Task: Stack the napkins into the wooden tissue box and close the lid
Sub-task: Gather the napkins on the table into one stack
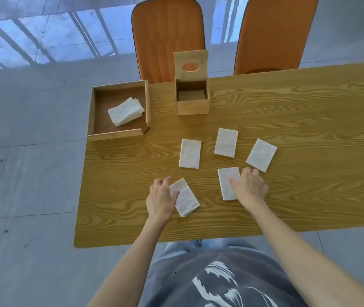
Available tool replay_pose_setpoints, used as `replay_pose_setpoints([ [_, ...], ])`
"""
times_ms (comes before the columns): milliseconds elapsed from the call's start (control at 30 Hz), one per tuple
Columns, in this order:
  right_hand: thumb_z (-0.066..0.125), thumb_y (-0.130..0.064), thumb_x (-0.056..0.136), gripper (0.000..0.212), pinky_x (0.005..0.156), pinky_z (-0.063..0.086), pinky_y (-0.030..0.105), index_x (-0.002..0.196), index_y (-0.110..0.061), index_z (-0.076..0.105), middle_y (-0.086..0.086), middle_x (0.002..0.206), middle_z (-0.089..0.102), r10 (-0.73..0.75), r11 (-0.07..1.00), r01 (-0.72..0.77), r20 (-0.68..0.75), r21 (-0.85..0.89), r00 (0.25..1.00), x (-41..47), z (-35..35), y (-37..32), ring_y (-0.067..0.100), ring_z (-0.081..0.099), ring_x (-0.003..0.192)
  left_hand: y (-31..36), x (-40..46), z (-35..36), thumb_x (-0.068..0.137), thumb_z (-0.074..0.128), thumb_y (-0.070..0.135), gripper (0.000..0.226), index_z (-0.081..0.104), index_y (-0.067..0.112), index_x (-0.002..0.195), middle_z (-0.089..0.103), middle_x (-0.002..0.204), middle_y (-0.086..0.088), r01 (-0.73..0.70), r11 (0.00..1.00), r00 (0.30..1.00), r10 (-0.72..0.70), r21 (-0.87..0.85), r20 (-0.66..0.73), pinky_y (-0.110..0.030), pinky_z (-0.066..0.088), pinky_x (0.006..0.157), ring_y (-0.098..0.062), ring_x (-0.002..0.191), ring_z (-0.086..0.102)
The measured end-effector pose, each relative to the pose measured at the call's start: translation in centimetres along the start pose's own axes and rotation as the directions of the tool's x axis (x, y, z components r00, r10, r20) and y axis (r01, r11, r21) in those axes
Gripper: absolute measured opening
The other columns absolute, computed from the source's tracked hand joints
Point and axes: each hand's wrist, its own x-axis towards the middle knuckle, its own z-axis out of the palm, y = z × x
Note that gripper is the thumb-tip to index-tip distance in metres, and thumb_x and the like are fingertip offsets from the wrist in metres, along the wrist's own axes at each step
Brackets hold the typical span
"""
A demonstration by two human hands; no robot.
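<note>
Several white folded napkins lie flat on the wooden table. My left hand rests on the left edge of the near-left napkin, thumb on top. My right hand lies on the near-right napkin, thumb pressing it. Three more napkins lie further back: one, one and one. The wooden tissue box stands at the back with its lid raised upright; the lid has an oval hole. Its inside looks bare.
A shallow wooden tray sits at the table's back left corner, holding a small stack of napkins. Two orange chairs stand behind the table. The table's left edge runs just left of my left hand.
</note>
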Motion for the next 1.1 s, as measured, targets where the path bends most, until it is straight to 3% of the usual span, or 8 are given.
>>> replay_pose_setpoints([
  [267,0.070,-0.049,0.085,0.049,0.078,0.048,0.041,0.116,-0.013,0.059,0.013,0.119,0.055,0.135,0.973,-0.147,0.080,0.178,0.988,0.4,1.2,0.2,0.032,0.058,0.109,0.2,1.0,0.5,0.091,0.068,0.039,0.041,0.059,0.024,0.128,0.058,0.124,-0.003,0.081,0.995,0.996,-0.080,-0.050,0.028,-0.032,0.045,0.072,-0.023,0.112,0.059],
  [567,0.074,-0.019,0.086,0.024,0.073,0.044,0.031,0.106,-0.010,0.065,0.007,0.102,0.070,-0.012,0.912,-0.009,0.049,0.409,0.999,0.7,1.3,0.6,0.019,0.059,0.087,-0.5,1.9,1.5,0.087,0.073,0.031,0.031,0.063,0.022,0.114,0.069,0.110,0.002,0.108,0.947,0.994,-0.097,-0.301,0.050,-0.036,0.052,0.078,-0.020,0.099,0.065],
  [700,0.077,-0.018,0.083,0.031,0.077,0.049,0.030,0.111,-0.011,0.064,0.000,0.097,0.068,-0.020,0.797,-0.084,0.165,0.598,0.986,0.5,0.7,0.9,0.018,0.064,0.093,-1.2,2.0,1.4,0.089,0.071,0.024,0.024,0.071,0.019,0.113,0.074,0.103,0.001,0.128,0.899,0.992,-0.118,-0.418,0.049,-0.031,0.052,0.078,-0.014,0.092,0.067],
  [833,0.080,-0.016,0.082,0.045,0.076,0.060,0.033,0.122,-0.014,0.060,0.004,0.105,0.074,-0.191,0.577,-0.196,0.365,0.792,0.911,0.1,0.0,0.1,0.016,0.072,0.094,-1.9,2.4,1.3,0.091,0.070,0.028,0.022,0.075,0.017,0.109,0.076,0.097,0.002,0.128,0.855,0.992,-0.110,-0.502,0.066,-0.031,0.056,0.080,-0.012,0.090,0.068],
  [967,0.081,-0.016,0.080,0.041,0.079,0.061,0.035,0.118,-0.015,0.064,0.006,0.109,0.074,-0.396,0.601,-0.141,0.446,0.787,0.802,-0.6,0.4,-2.3,0.018,0.072,0.099,-2.3,2.7,1.3,0.092,0.069,0.029,0.020,0.076,0.019,0.108,0.077,0.094,0.003,0.149,0.824,0.988,-0.105,-0.547,0.111,-0.043,0.062,0.081,-0.014,0.087,0.073],
  [1100,0.082,-0.014,0.079,0.045,0.069,0.061,0.032,0.117,-0.019,0.060,0.005,0.102,0.076,-0.414,0.589,-0.174,0.480,0.789,0.773,-1.3,2.4,-4.5,0.017,0.075,0.091,-2.7,2.8,1.1,0.093,0.066,0.027,0.020,0.076,0.018,0.108,0.078,0.095,0.002,0.167,0.786,0.984,-0.093,-0.595,0.153,-0.046,0.062,0.081,-0.017,0.086,0.075],
])
